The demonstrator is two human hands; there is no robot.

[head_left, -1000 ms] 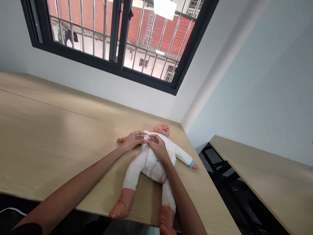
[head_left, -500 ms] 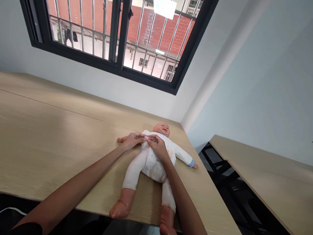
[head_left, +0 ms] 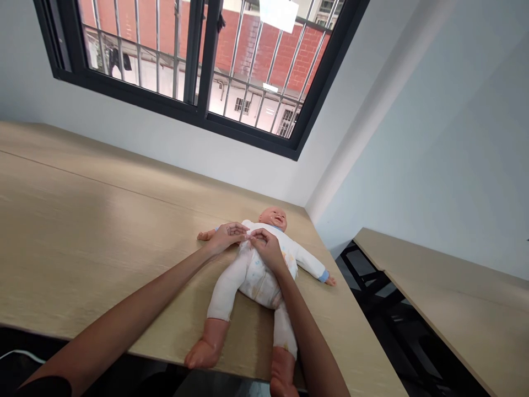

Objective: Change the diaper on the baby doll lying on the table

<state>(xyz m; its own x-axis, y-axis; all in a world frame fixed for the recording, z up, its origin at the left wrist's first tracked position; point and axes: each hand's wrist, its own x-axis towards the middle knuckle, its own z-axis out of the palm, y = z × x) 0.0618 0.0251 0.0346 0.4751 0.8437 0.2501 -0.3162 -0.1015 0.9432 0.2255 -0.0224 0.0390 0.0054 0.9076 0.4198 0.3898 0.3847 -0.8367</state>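
Observation:
A baby doll [head_left: 275,219] lies on its back, head toward the window wall and feet at the table's near edge. It wears a white long-sleeved shirt [head_left: 303,258] with blue cuffs and a patterned diaper [head_left: 260,284]; its legs have white coverings. Over the doll's belly, my left hand [head_left: 228,236] and my right hand [head_left: 264,243] meet with fingertips almost touching. Both pinch a small whitish bit of the doll's clothing [head_left: 248,235] between thumb and fingers. Whether that bit belongs to the shirt or the diaper I cannot tell. My right forearm covers part of the doll's side and leg.
The doll rests on a wide wooden table [head_left: 103,231] against the wall. To the right, past a dark gap, stands a second table [head_left: 446,286]. A barred window [head_left: 198,66] is above. A white cable [head_left: 20,353] shows below the table at lower left.
My fingers have shifted slightly at the pinched clothing, the left fingers lifting and loosening a little from the right ones. The doll and my forearms have stayed in place.

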